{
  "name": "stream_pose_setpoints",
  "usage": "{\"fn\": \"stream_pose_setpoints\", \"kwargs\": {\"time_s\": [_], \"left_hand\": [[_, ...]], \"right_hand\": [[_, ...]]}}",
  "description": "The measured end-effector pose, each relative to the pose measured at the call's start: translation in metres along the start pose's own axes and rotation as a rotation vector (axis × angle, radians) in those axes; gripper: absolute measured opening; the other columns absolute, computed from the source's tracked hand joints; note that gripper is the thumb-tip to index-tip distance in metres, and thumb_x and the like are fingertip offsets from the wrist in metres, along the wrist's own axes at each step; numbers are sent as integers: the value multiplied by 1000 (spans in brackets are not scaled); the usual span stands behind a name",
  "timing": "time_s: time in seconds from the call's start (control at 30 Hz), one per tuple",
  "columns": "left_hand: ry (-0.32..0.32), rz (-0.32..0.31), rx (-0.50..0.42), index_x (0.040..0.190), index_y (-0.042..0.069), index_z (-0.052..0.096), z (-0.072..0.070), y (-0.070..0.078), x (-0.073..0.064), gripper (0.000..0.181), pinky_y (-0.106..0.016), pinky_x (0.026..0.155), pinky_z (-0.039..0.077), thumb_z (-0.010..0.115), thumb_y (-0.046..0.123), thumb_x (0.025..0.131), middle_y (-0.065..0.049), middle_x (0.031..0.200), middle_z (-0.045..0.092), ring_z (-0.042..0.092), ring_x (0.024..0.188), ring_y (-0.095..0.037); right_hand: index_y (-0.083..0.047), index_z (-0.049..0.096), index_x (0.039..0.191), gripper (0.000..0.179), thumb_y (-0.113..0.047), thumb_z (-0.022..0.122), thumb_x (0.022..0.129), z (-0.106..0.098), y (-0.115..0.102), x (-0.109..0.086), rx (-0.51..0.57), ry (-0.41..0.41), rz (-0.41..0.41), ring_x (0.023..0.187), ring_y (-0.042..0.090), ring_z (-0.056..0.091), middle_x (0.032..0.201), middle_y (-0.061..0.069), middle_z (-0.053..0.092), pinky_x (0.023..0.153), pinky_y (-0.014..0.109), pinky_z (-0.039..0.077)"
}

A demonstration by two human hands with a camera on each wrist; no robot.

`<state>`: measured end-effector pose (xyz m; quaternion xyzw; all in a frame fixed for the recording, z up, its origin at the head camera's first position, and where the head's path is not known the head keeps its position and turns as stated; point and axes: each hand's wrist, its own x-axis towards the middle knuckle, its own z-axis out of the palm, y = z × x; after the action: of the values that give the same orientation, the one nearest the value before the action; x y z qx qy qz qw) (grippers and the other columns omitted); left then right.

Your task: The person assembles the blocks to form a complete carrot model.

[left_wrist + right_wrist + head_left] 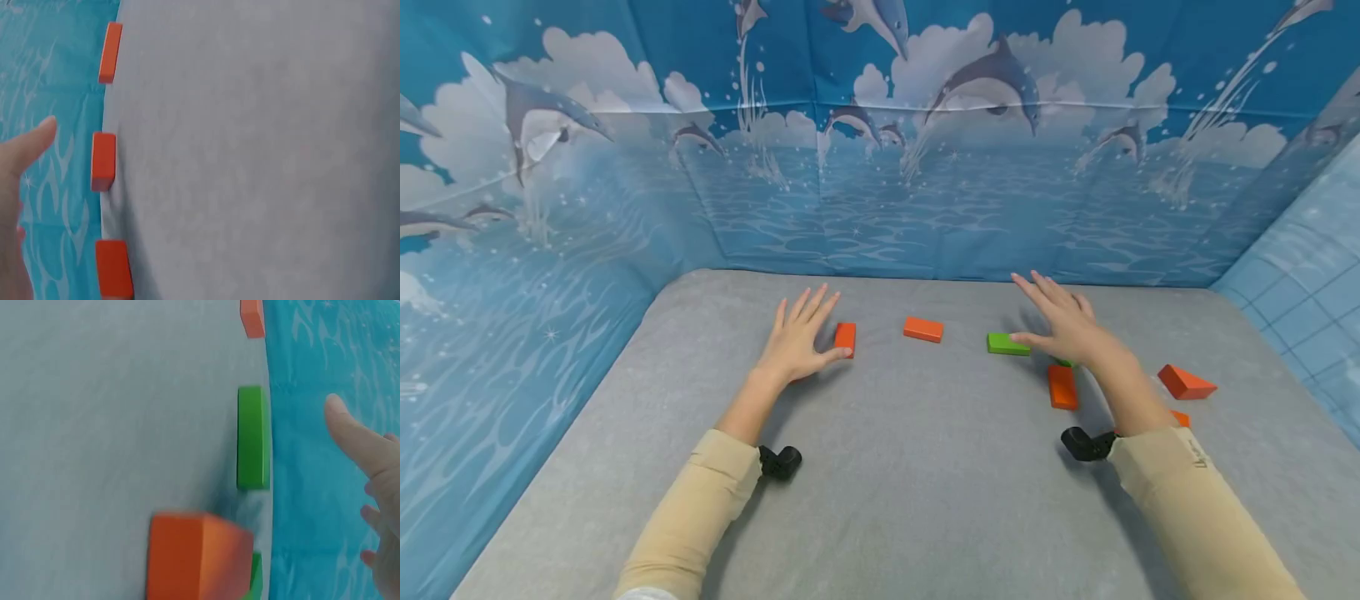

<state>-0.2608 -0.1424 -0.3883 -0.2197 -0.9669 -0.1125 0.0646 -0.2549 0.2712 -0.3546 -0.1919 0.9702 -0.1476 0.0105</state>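
Observation:
My left hand point(796, 343) is spread with fingers straight, its thumb overlapping a red block point(845, 335) in the head view. The left wrist view shows that red block point(103, 161) with a second red block point(114, 269) below it, which the hand hides in the head view. My right hand point(1063, 327) is also spread, its thumb tip right at the end of a green block point(1007, 344). Beneath this hand lies an orange block point(1063, 387). Another green block point(256, 575) shows only in part behind the orange one. Neither hand holds anything.
Between the hands lies an orange block point(922, 329). Right of my right forearm are a red triangular block point(1185, 383) and an orange piece point(1182, 418) mostly hidden by the arm. A dolphin-print curtain point(880, 208) rises behind the grey cloth-covered table point(910, 483).

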Motion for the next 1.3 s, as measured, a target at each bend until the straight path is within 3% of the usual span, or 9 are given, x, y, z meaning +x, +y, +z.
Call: {"fn": "stream_pose_setpoints", "kwargs": {"time_s": [0.27,0.6,0.83,1.0,1.17,1.3], "left_hand": [[21,76,-91,147,19,21,5,-13,4,89,-56,107,5,63,54,78,-6,151,19,15,137,-29],[-87,82,-152,145,17,27,12,-19,7,83,-51,108,6,65,50,79,-6,147,29,21,135,-28],[-104,90,-177,143,15,33,16,-20,8,77,-48,109,8,66,44,80,-8,143,36,26,132,-28],[-109,104,-172,140,15,39,18,-19,8,70,-47,108,13,65,43,81,-8,140,40,30,130,-28],[-99,112,-179,136,14,44,20,-19,8,64,-47,108,16,66,40,82,-10,138,44,33,129,-29],[-77,115,-194,134,12,48,22,-20,8,60,-47,107,16,66,37,82,-10,136,45,34,128,-29]], "right_hand": [[-23,16,148,82,-29,66,84,15,-17,38,-7,-42,-124,131,41,22,147,19,24,97,65,14],[-21,27,145,70,-23,64,86,42,-39,69,46,-121,-178,131,38,26,143,15,33,100,64,14],[-11,36,141,63,-15,65,85,57,-46,80,132,-126,-265,123,35,40,131,17,49,99,55,28],[-9,42,138,60,-15,67,83,65,-47,80,191,-114,-259,118,34,44,129,18,50,96,52,33],[-6,52,130,53,-18,70,81,69,-52,79,272,-113,-236,96,25,53,112,13,59,84,43,42],[-4,51,129,56,-19,72,80,71,-59,81,346,-138,-227,78,18,52,97,8,61,72,34,43]]}}
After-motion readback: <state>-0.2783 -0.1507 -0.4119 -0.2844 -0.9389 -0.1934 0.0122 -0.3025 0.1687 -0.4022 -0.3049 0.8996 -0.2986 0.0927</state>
